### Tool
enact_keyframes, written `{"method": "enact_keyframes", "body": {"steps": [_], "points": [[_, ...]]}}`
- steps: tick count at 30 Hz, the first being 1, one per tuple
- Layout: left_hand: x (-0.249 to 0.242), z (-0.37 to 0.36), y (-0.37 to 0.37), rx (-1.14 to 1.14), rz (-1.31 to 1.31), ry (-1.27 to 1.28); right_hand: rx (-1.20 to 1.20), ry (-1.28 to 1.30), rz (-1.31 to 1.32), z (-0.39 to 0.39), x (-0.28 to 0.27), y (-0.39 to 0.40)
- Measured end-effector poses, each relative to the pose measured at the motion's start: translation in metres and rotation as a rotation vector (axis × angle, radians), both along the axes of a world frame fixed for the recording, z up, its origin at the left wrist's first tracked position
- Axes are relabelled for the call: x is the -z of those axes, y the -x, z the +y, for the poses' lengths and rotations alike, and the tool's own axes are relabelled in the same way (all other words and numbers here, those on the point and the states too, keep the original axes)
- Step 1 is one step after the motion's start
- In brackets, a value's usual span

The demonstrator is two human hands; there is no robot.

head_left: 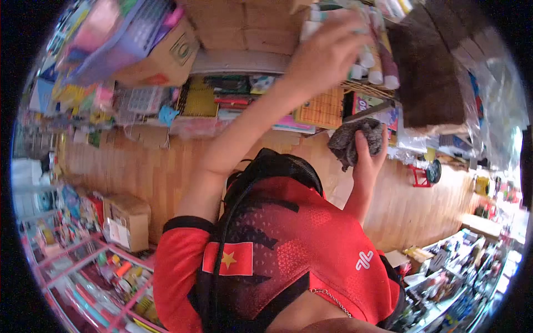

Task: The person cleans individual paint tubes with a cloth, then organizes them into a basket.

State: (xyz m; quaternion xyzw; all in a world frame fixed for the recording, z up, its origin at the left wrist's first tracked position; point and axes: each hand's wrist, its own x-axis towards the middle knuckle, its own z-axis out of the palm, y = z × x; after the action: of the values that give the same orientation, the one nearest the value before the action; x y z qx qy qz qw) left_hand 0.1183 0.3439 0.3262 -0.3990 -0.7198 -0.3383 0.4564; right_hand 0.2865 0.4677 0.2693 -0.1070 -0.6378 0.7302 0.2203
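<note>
My left hand [327, 53] reaches up over a basket of rolled tubes [375, 72] at the top, its fingers smeared by motion. Whether it touches a tube or holds anything cannot be made out. Lower and to the right, my right hand [369, 158] grips a crumpled dark grey cloth [352, 139], thumb lying across its front. Just above the cloth a grey strip [369, 111] runs at a slant. An orange gridded item [320, 108] lies on the shelf below the basket, left of the cloth.
Cardboard boxes [239, 25] and a purple bin [125, 47] stand at the top left. A dark brown box [433, 89] is at the right. Behind me are a cardboard carton [127, 219] and goods racks [91, 266]. A red stool [420, 176] stands on the wooden floor.
</note>
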Motion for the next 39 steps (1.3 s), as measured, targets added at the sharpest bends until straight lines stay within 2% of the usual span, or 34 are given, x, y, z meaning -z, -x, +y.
{"method": "enact_keyframes", "body": {"steps": [2,4,6,8,10,12,14,16,18,20,21,22,23,24,25,26,27,29,30,34,37,39], "points": [[0.023,-0.012,-0.031,0.242,-0.107,-0.098,0.065,0.006,-0.065,-0.005,0.002,0.003],[0.051,-0.040,-0.062,0.286,-0.168,-0.054,0.037,-0.015,-0.055,-0.004,0.009,0.009],[0.098,-0.074,-0.077,0.199,-0.371,0.029,0.074,-0.015,-0.045,-0.010,0.013,0.013],[0.139,-0.111,-0.090,0.047,-0.640,-0.080,0.095,-0.007,-0.053,-0.019,0.012,0.017],[0.178,-0.153,-0.100,-0.150,-0.805,-0.134,0.119,-0.001,-0.062,-0.021,0.015,0.021],[0.214,-0.194,-0.099,-0.222,-0.927,-0.261,0.108,-0.048,-0.094,-0.026,0.015,0.025],[0.231,-0.230,-0.089,-0.290,-0.991,-0.274,0.111,-0.089,-0.119,-0.034,0.016,0.030],[0.234,-0.257,-0.069,-0.338,-1.045,-0.271,0.148,-0.021,-0.092,-0.043,0.019,0.036],[0.231,-0.274,-0.037,-0.582,-1.229,-0.012,0.151,-0.041,-0.081,-0.053,0.014,0.036],[0.287,-0.301,0.017,-0.545,-1.093,0.048,0.164,-0.141,-0.100,-0.065,0.003,0.036],[0.326,-0.319,0.047,-0.588,-0.866,0.174,0.250,-0.131,-0.070,-0.071,0.000,0.033],[0.361,-0.335,0.079,-0.616,-0.624,0.274,0.222,-0.111,-0.095,-0.076,-0.001,0.029],[0.385,-0.342,0.109,-0.595,-0.423,0.240,0.197,-0.094,-0.118,-0.081,-0.002,0.025],[0.349,-0.318,0.125,-0.498,-0.382,0.237,0.254,-0.099,-0.110,-0.088,0.004,0.021],[0.341,-0.297,0.147,-0.422,-0.369,0.225,0.305,-0.111,-0.110,-0.092,0.009,0.016],[0.342,-0.274,0.160,-0.351,-0.368,0.210,0.246,-0.087,-0.144,-0.092,0.008,0.009],[0.350,-0.250,0.171,-0.291,-0.379,0.195,0.289,-0.134,-0.195,-0.098,0.005,0.003],[0.362,-0.225,0.173,-0.208,-0.409,0.167,0.347,-0.069,-0.234,-0.104,0.009,-0.009],[0.372,-0.219,0.171,-0.180,-0.428,0.155,0.347,-0.188,-0.234,-0.104,0.006,-0.015],[0.395,-0.208,0.166,-0.106,-0.495,0.111,0.483,-0.180,-0.233,-0.115,0.001,-0.033],[0.418,-0.224,0.162,-0.089,-0.546,0.101,0.542,-0.283,-0.279,-0.122,-0.001,-0.040],[0.429,-0.237,0.161,-0.090,-0.578,0.099,0.561,-0.238,-0.268,-0.129,-0.002,-0.041]]}}
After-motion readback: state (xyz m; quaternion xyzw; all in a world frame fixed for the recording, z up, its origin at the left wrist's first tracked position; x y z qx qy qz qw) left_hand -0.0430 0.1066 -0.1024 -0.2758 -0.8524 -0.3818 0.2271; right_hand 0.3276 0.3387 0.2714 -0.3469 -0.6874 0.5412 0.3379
